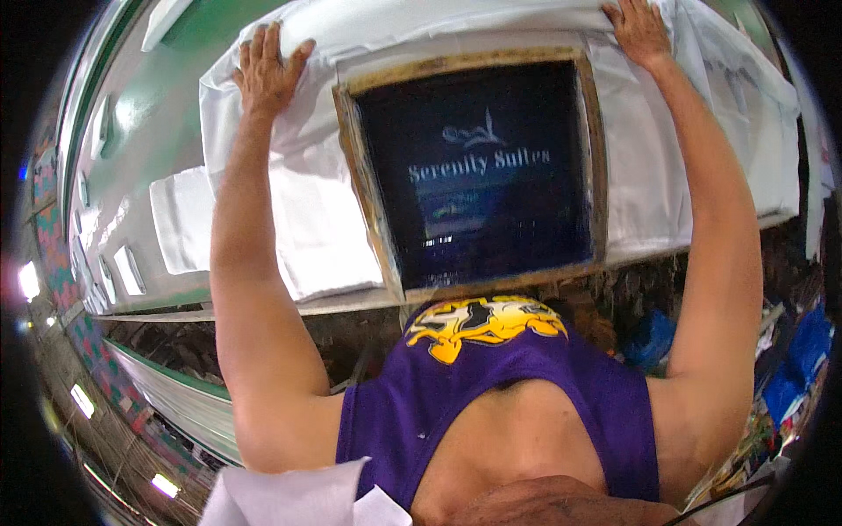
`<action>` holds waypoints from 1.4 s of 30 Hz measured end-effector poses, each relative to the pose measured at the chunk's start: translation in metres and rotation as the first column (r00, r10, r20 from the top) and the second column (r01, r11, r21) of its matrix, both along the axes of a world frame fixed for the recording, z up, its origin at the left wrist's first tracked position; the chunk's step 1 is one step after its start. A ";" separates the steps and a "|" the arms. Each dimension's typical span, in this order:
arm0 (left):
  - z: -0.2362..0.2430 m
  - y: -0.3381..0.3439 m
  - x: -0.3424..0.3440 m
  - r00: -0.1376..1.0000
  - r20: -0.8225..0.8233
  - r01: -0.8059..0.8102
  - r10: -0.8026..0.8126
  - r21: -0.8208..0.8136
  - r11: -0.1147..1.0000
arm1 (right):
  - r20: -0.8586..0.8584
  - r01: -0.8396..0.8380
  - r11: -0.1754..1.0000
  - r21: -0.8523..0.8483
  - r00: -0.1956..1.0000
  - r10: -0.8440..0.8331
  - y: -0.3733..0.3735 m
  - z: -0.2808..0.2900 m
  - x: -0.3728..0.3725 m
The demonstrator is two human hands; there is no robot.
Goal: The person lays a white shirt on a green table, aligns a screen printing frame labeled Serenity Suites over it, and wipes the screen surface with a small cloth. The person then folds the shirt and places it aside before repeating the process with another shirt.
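My left hand [266,74] and right hand [638,31] lie flat, fingers spread, gripping nothing — pressing the white cloth [307,193] | frame [478,171] sits on it | cloth laid, smoothing unfinished — printing apparently left

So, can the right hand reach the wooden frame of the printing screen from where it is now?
Probably yes. The right hand lies flat on the white cloth just beyond the wooden frame, near its far right corner, and nothing stands between them.
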State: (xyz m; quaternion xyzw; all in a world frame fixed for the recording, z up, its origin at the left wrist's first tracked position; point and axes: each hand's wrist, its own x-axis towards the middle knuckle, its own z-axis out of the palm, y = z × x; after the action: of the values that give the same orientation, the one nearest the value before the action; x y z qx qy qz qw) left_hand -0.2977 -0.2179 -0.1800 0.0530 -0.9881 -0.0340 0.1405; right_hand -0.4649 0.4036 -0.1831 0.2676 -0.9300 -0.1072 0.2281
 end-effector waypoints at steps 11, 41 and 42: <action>0.094 0.032 0.214 0.889 -0.089 -0.161 0.449 0.858 0.488 | 0.631 0.579 0.470 -0.667 0.774 -0.058 0.007 0.079 0.254; 0.058 0.220 0.366 0.910 0.128 -0.242 0.395 0.936 0.256 | 0.554 0.488 0.284 -0.825 0.798 0.238 -0.021 0.050 0.356; 0.058 0.219 0.367 0.910 0.132 -0.241 0.393 0.940 0.242 | 0.556 0.482 0.308 -0.820 0.800 0.226 -0.021 0.051 0.356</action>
State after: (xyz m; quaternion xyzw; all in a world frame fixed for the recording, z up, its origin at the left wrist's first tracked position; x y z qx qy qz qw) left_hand 0.0693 0.0006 -0.1225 0.3206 -0.7364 -0.5763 0.1508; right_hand -0.1090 0.3830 -0.1319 0.0209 -0.8516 0.5227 0.0345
